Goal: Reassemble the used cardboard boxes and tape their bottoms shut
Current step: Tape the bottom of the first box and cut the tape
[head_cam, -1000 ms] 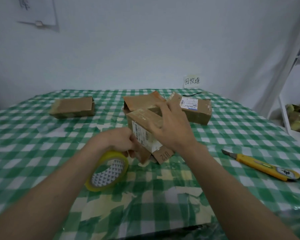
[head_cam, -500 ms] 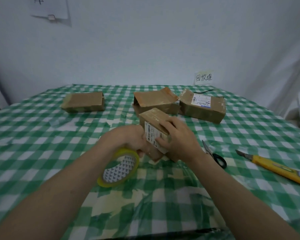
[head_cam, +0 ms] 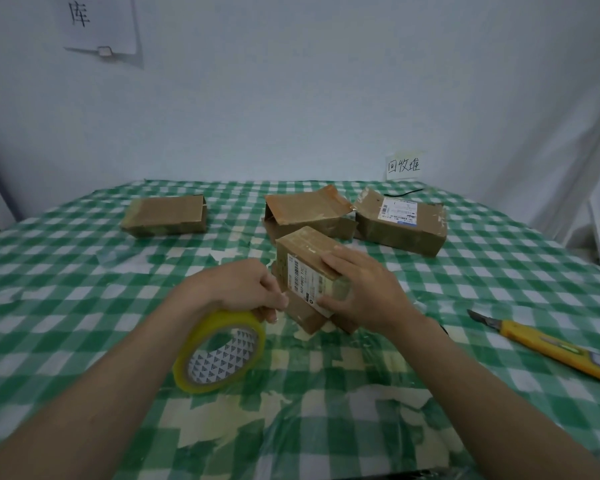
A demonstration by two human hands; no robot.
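My right hand [head_cam: 368, 289] grips the small box [head_cam: 309, 268] mid-bench; my left hand [head_cam: 243, 289] clutches the tape roll [head_cam: 219, 351] beside it

On my head view: small cardboard box [head_cam: 307, 258], tilted on the checked tablecloth [head_cam: 84, 306], gripped by my right hand [head_cam: 364, 292]. Yellow tape roll [head_cam: 219, 351], held by my left hand [head_cam: 243, 289] just beside the box. Three more boxes behind. Yellow utility knife [head_cam: 548, 348] lies right.
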